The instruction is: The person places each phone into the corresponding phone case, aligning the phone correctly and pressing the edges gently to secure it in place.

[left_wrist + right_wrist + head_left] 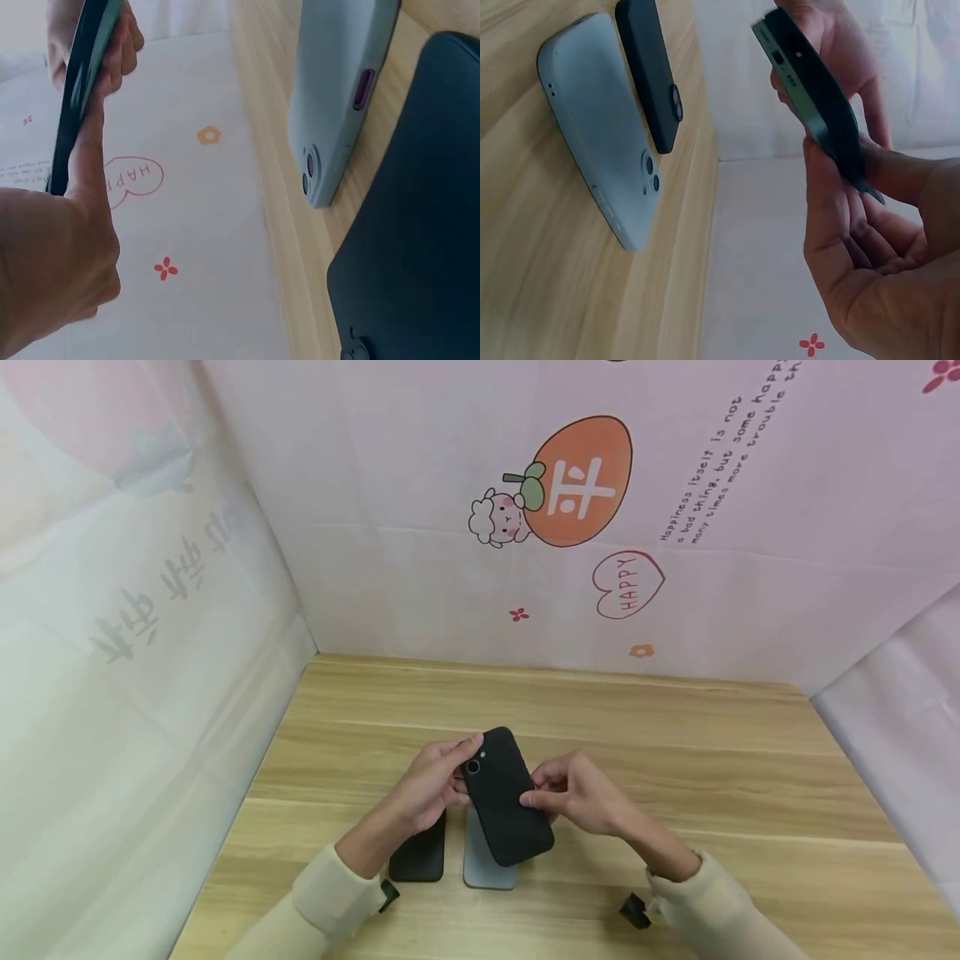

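Above the table, both hands hold a phone (793, 90) in a black case (510, 806), tilted with its back up. My left hand (429, 783) grips the camera end, thumb on the back near the lens. With thumb and fingers, my right hand (585, 793) pinches the long edge nearer the other end. Seen from the right wrist, the case bends away from the greenish phone beside the right thumb. Whether the case is fully seated is hard to tell. Below lie a light grey-blue phone (487, 867), partly covered, and a black phone (417, 856) by the left wrist.
The wood-grain table (675, 743) meets a printed cloth wall (420, 585) at the back. White cloth (135, 718) hangs on the left, with more cloth (900, 693) on the right. Dark clip-like pieces (635, 911) sit near the cuffs.
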Action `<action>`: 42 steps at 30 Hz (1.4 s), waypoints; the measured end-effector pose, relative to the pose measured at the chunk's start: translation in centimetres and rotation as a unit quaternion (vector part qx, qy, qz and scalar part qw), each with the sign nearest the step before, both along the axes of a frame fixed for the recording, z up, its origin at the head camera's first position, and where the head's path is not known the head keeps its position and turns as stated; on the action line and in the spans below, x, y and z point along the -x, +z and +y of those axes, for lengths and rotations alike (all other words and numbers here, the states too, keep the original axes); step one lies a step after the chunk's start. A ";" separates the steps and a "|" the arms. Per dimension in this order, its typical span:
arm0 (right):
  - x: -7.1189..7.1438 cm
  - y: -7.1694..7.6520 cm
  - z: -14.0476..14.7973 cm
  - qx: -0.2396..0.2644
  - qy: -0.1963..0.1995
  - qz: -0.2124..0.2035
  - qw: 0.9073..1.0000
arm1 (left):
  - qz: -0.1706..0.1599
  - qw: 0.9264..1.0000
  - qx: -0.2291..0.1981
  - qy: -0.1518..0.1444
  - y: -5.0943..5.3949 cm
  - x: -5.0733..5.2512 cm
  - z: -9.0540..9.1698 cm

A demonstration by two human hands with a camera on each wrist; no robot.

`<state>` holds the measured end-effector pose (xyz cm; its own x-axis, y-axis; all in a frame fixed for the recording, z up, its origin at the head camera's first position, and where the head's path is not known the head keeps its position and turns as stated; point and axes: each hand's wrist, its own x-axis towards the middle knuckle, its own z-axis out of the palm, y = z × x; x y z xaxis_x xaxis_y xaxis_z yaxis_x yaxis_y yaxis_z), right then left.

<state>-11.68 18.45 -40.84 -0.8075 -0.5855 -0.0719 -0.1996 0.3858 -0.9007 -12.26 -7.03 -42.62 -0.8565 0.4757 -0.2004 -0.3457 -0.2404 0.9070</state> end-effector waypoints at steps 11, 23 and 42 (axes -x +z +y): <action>0.3 0.6 0.7 -0.047 -0.004 0.054 0.997 | 0.018 0.999 0.048 -0.014 -0.4 -0.3 -0.2; 0.3 0.1 1.3 0.043 -0.170 -0.032 0.984 | -0.003 0.990 -0.013 0.143 0.4 -0.3 0.1; 1.0 -0.5 1.8 0.108 -0.169 -0.069 0.977 | -0.004 0.988 -0.034 0.149 0.3 -0.7 0.6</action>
